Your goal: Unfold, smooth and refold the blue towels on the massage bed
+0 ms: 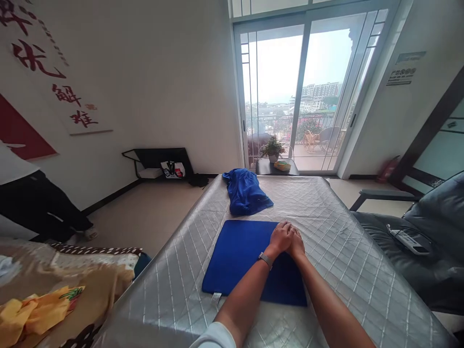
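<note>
A flat blue rectangular cloth [235,256], like a mat or a neatly folded piece of fabric, lies on the silver quilted table cover. A small white label [216,298] sticks out from its near left edge. My left hand [281,239], with a watch band on the wrist, rests at the cloth's far right corner. Right beside it, touching, is my right hand [297,243]. The fingers of both are bent and close together over that corner; the fingertips are partly hidden. Beyond the cloth lies a crumpled blue garment [246,191].
The silver quilted cover [174,275] spreads under everything. At left, yellow cloth [39,309] lies on a brown patterned cover, and a person [36,200] stands behind. A dark armchair [391,251] holding a white device [409,241] is at right. A potted plant [273,147] stands by the glass door.
</note>
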Demonstrator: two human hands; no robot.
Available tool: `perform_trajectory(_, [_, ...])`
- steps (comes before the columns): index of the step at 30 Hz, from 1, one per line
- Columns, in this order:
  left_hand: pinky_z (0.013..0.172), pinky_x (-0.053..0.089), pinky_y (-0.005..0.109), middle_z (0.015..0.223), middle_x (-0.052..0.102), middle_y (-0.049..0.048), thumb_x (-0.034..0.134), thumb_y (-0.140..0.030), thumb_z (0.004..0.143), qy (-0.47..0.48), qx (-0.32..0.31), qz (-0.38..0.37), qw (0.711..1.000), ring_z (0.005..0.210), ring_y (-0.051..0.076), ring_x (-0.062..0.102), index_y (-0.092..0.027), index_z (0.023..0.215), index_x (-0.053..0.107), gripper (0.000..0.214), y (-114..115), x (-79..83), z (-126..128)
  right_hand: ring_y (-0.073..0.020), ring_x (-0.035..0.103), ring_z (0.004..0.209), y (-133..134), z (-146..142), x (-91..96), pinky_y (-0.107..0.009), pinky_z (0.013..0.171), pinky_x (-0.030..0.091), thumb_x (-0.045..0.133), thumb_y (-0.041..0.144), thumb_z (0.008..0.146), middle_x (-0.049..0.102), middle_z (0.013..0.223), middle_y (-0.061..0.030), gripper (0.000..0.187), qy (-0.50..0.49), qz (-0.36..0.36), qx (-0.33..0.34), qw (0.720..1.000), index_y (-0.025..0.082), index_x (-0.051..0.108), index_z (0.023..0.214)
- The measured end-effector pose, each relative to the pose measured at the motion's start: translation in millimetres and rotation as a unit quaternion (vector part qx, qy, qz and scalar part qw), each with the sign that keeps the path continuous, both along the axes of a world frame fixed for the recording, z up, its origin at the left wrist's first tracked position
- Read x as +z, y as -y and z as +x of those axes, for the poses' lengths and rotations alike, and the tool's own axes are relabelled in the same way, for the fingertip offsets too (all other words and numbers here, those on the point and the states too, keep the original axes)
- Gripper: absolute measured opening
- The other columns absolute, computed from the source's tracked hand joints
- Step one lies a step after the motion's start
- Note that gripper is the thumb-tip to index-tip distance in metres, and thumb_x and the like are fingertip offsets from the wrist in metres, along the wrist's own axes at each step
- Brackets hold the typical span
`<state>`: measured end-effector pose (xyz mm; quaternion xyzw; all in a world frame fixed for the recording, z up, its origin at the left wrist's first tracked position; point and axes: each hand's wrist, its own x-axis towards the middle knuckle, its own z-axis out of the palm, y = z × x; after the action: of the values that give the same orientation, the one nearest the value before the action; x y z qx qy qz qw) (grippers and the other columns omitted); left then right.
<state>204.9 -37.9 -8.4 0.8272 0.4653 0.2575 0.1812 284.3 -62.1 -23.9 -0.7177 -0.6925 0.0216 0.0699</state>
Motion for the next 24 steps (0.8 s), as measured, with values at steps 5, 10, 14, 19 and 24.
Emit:
perform_trajectory(5, [0.124,0.029,0.039,0.153,0.05,0.0167,0.025,-0.042,0.107,-0.024,0.013,-0.014,1.0,0.146,0.022,0.04,-0.008,0.147,0.049,0.057,-10,-7.2,-22,-0.0196,0.023,0.153,-3,-3,-0.7,-0.036,0.124,0.016,0.028,0.018,0.099,0.027,0.166,-0.0103,0.061,0.001,0.014,-0.012,1.0,0.009,0.031,0.159])
perform_trajectory(10, [0.125,0.024,0.041,0.158,0.044,0.0127,0.015,-0.053,0.106,-0.104,0.011,-0.001,0.995,0.15,0.022,0.033,-0.014,0.152,0.044,0.067,-11,-12.7,-43,-0.0196,0.025,0.153,-5,-6,1.5,-0.037,0.123,0.017,0.02,0.02,0.101,0.029,0.166,-0.0101,0.06,-0.007,0.009,-0.025,1.0,0.008,0.031,0.159])
perform_trajectory(14, [0.127,0.02,0.044,0.162,0.038,0.0099,0.014,-0.055,0.106,-0.142,0.02,0.005,0.99,0.152,0.022,0.028,-0.018,0.155,0.04,0.067,-13,-17.8,-66,-0.0198,0.025,0.153,-7,-9,3.3,-0.036,0.124,0.014,0.02,0.031,0.102,0.029,0.165,-0.0103,0.062,-0.019,0.008,-0.04,0.999,0.007,0.03,0.159])
perform_trajectory(19, [0.126,0.02,0.046,0.163,0.037,0.0094,0.014,-0.057,0.105,-0.18,0.084,0.011,0.98,0.153,0.024,0.028,-0.018,0.157,0.037,0.069,-24,-17.6,-128,-0.0184,0.021,0.154,-8,-9,3.6,-0.035,0.124,0.01,0.018,0.034,0.102,0.026,0.167,-0.0084,0.064,-0.036,-0.002,-0.049,0.998,0.007,0.029,0.159])
perform_trajectory(24, [0.126,0.019,0.045,0.163,0.035,0.0129,0.014,-0.057,0.105,-0.213,0.182,-0.005,0.96,0.152,0.026,0.028,-0.013,0.158,0.034,0.072,-33,-16.4,-203,-0.0185,0.02,0.154,-9,-9,4.6,-0.035,0.124,0.009,0.017,0.034,0.102,0.026,0.167,-0.0089,0.065,-0.036,-0.01,-0.049,0.998,0.008,0.028,0.16])
